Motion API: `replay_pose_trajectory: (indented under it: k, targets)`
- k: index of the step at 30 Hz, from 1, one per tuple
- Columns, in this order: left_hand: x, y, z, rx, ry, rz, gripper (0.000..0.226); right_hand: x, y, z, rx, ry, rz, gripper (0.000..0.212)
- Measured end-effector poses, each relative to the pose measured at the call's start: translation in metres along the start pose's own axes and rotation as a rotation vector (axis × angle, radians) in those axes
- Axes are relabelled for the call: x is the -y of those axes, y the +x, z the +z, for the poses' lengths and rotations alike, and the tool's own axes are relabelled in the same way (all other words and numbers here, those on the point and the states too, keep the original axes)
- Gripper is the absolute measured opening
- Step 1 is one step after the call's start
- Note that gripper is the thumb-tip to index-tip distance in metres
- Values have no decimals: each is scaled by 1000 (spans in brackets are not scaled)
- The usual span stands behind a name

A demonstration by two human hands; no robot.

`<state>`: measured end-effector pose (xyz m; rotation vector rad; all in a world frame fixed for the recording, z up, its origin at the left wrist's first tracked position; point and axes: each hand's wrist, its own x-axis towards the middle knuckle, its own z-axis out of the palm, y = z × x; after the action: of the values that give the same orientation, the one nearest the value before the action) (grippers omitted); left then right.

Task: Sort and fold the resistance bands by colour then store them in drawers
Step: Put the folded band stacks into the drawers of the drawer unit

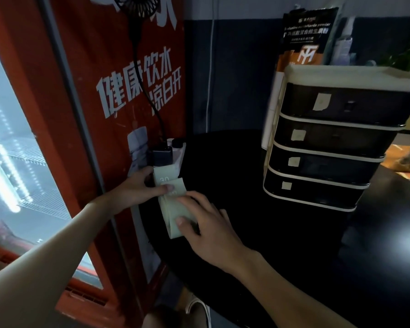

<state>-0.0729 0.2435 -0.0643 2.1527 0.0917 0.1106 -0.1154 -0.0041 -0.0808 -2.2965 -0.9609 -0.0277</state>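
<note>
A pale green resistance band (169, 210), printed "30", lies folded on the left edge of a round black table (258, 209). My left hand (137, 188) pinches its far end between thumb and fingers. My right hand (206, 226) grips the near end, thumb on top and fingers curled over the fold. A drawer unit (329, 143) with several dark drawers in a white frame stands at the table's right; all its drawers are closed and each carries a small paper label.
A red drinks fridge (85, 114) with a glass door stands close on the left. A white power strip with a dark plug (168, 153) sits at the table's far left edge, its cable running up. A dark product bag (305, 36) stands behind the drawers.
</note>
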Motion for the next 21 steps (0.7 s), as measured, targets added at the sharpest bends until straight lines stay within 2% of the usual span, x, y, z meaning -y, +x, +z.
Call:
replay_pose_trajectory:
  k: [4,6,15,21]
  targets:
    - [-2,-2,5,-55,-23,39,64,1,-1,0,-8,-3,1,40]
    - [-6,-4,6,-83,8,84,59,1,-2,-1,-11,-10,0,40]
    - [-7,-10,7,-118,-47,164,57,0,-1,1,-39,24,-11,40]
    - [-10,-16,14,-185,-97,206,72,-2,0,3,-60,80,9,37]
